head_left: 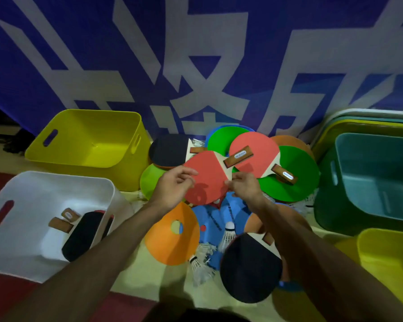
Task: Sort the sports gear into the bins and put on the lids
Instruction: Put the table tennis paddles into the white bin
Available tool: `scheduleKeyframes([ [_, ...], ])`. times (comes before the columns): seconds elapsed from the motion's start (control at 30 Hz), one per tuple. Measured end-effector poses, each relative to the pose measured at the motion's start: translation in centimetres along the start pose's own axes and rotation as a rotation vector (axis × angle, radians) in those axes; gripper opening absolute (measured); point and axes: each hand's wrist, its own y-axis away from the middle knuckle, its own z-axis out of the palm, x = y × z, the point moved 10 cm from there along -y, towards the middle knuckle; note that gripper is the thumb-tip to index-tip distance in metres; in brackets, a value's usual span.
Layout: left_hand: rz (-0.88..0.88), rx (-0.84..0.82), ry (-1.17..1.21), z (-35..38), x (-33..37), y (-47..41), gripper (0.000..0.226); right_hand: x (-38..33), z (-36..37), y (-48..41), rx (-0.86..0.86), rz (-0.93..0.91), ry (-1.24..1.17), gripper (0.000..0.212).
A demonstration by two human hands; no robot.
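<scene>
A red table-tennis paddle (207,180) is lifted over the pile in the middle. My left hand (172,189) pinches its left edge and my right hand (244,188) pinches its right edge near the wooden neck. A second red paddle (254,145) lies behind it, on a green disc cone (293,182). One black paddle (168,151) lies at the back left of the pile and another (249,268) under my right forearm. The white bin (56,180) at left holds two paddles (84,235).
An empty yellow bin (91,140) stands behind the white one. A teal bin (377,177) and another yellow bin (386,252) stand at right, with stacked lids (370,117) behind. Orange (172,238) and blue (219,219) cones and shuttlecocks (228,233) litter the floor.
</scene>
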Motion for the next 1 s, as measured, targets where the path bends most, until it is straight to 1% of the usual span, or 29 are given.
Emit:
scheduleKeyframes([
  [0.1, 0.025, -0.044, 0.030, 1.8, 1.0, 0.9, 0.020, -0.9, -3.8, 0.6, 0.074, -0.045, 0.009, 0.003],
  [0.17, 0.037, -0.087, 0.040, 3.3, 1.7, 1.5, 0.018, -1.3, -6.8, 0.7, 0.135, -0.049, 0.004, 0.020],
  [0.3, 0.010, -0.227, 0.032, 7.4, 2.1, 2.3, 0.016, -1.9, -13.0, 1.5, 0.278, -0.110, 0.168, 0.027],
  [0.33, -0.004, -0.277, -0.013, 8.8, 1.8, 2.5, 0.016, -1.7, -14.3, 1.9, 0.310, -0.104, 0.172, 0.028],
  [0.43, 0.004, -0.406, -0.259, 13.4, 0.5, 2.8, 0.014, -0.6, -17.6, 2.6, 0.390, -0.073, 0.175, 0.035],
  [0.53, 0.019, -0.436, -0.364, 17.5, -0.5, 2.8, 0.016, 0.7, -19.4, 3.5, 0.402, -0.052, 0.136, 0.037],
  [0.63, 0.024, -0.446, -0.432, 20.6, -1.0, 2.8, 0.020, 1.8, -20.5, 4.6, 0.428, -0.042, 0.101, 0.034],
  [0.77, 0.056, -0.480, -0.713, 23.4, -2.4, 2.9, 0.042, 2.9, -21.0, 6.2, 0.473, -0.034, 0.020, 0.031],
  [0.8, 0.037, -0.479, -0.748, 23.7, -3.0, 2.8, 0.046, 3.1, -20.9, 6.6, 0.479, -0.033, 0.014, 0.030],
  [0.87, -0.015, -0.483, -0.749, 24.4, -4.1, 2.5, 0.048, 3.6, -20.9, 7.0, 0.497, -0.031, 0.011, 0.028],
  [0.93, -0.037, -0.502, -0.694, 25.3, -4.5, 2.8, 0.047, 4.0, -21.0, 7.5, 0.519, -0.031, 0.006, 0.024],
  [1.0, -0.006, -0.521, -0.635, 26.4, -4.6, 3.1, 0.045, 4.4, -21.3, 7.8, 0.539, -0.023, -0.002, 0.018],
])
